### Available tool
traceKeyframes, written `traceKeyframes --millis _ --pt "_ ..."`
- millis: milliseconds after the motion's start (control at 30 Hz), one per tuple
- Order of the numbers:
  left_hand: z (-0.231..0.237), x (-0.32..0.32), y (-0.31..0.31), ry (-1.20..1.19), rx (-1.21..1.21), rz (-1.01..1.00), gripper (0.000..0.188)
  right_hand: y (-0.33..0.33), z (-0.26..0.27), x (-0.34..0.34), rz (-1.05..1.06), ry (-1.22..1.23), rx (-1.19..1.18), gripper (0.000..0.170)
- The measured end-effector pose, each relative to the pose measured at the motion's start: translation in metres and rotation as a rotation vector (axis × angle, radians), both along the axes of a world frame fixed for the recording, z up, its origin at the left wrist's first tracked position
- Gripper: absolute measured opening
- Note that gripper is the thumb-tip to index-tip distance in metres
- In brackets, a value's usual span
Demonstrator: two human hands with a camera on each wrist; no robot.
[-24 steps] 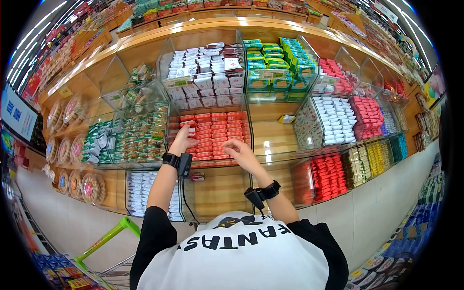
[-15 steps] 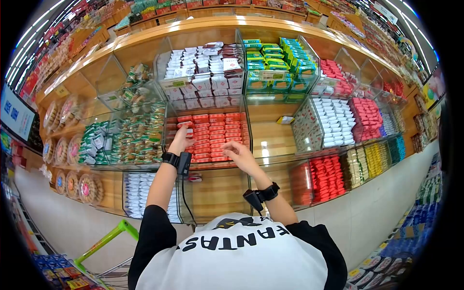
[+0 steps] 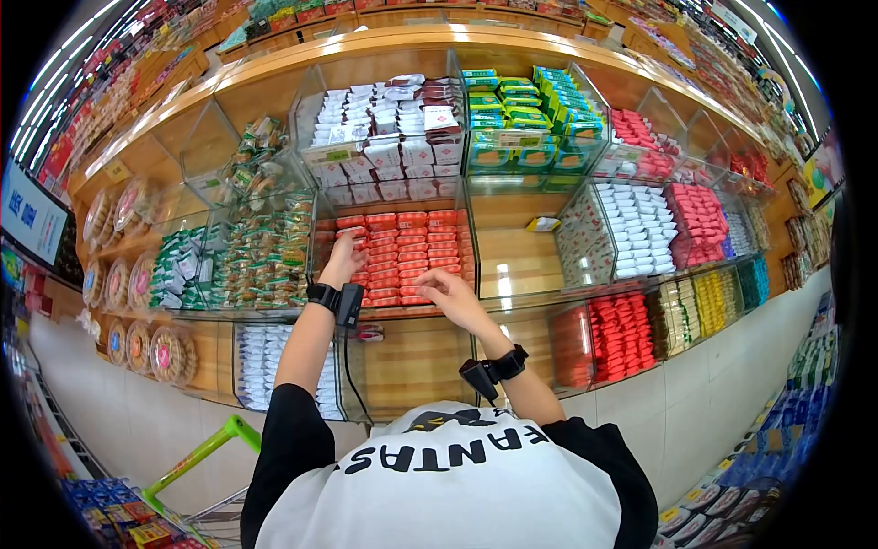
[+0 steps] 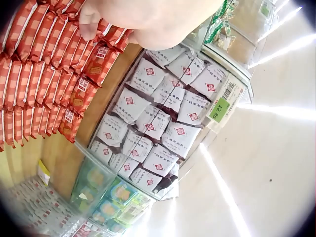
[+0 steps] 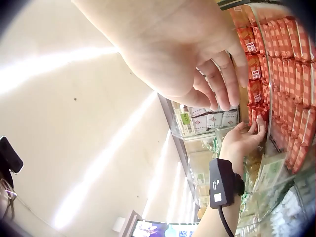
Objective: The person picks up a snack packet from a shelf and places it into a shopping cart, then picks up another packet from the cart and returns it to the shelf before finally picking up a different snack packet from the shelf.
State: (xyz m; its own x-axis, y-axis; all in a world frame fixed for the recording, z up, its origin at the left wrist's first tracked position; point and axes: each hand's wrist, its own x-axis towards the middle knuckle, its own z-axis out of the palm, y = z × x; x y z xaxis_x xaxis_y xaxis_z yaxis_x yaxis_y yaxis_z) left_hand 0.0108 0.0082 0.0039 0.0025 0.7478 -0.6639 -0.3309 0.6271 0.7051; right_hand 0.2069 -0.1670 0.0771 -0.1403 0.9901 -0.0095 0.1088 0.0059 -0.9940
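We see the left hand (image 3: 342,262) touching the red packets (image 3: 412,249) at the far left of their stack, but the left wrist view cuts it off, and we cannot tell whether its fingers pinch one. The right hand (image 3: 452,298), loosely bent and holding nothing, hides some near-right packets. Past the clear wall (image 3: 472,258) on the right, we find bare wood around a small yellow packet (image 3: 542,224).
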Motion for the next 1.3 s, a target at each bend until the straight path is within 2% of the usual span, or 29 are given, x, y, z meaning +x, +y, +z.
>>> traceKeyframes --millis 67,167,400,467,700,1000,1067,1100,1167,1200,1233,1267,1300 --pt "0.017 0.003 -0.004 0.022 0.059 -0.074 0.045 0.0 0.004 -0.001 0.012 -0.047 -0.007 0.015" --pt "0.028 0.008 -0.006 0.069 0.057 -0.068 0.048 -0.001 0.003 -0.003 0.011 -0.032 -0.015 0.015" --pt "0.016 0.011 0.003 0.071 0.028 -0.137 0.055 0.001 -0.001 0.0 0.019 -0.016 -0.035 0.015" --pt "0.011 0.01 0.008 0.105 0.009 -0.178 0.057 0.002 -0.008 0.001 0.014 0.011 0.019 0.016" --pt "0.002 0.009 0.014 0.217 0.012 -0.234 0.058 0.003 -0.008 0.004 0.009 -0.011 -0.017 0.015" --pt "0.031 0.02 -0.012 0.181 0.066 -0.178 0.05 0.005 -0.011 0.005 0.002 0.01 -0.025 0.014" --pt "0.037 0.021 -0.027 0.023 0.094 -0.226 0.044 0.003 -0.004 0.006 -0.009 -0.016 -0.034 0.014" --pt "0.042 0.021 -0.035 0.025 0.096 -0.225 0.044 0.003 -0.007 0.008 -0.008 -0.015 -0.032 0.014" --pt "0.057 0.02 -0.055 -0.131 0.176 -0.353 0.037 0.004 -0.016 0.009 -0.017 0.005 -0.014 0.019" --pt "0.071 0.024 -0.068 -0.121 0.201 -0.369 0.032 0.004 -0.016 0.009 -0.013 0.007 -0.012 0.019" --pt "0.081 0.025 -0.08 -0.12 0.203 -0.366 0.032 0.003 -0.016 0.009 -0.078 0.015 0.006 0.027" --pt "0.089 0.025 -0.091 -0.071 0.308 -0.409 0.031 0.003 -0.015 0.009 -0.145 0.023 0.025 0.035" --pt "0.099 0.026 -0.102 -0.021 0.415 -0.452 0.029 0.002 -0.014 0.01 -0.141 0.024 0.029 0.035"
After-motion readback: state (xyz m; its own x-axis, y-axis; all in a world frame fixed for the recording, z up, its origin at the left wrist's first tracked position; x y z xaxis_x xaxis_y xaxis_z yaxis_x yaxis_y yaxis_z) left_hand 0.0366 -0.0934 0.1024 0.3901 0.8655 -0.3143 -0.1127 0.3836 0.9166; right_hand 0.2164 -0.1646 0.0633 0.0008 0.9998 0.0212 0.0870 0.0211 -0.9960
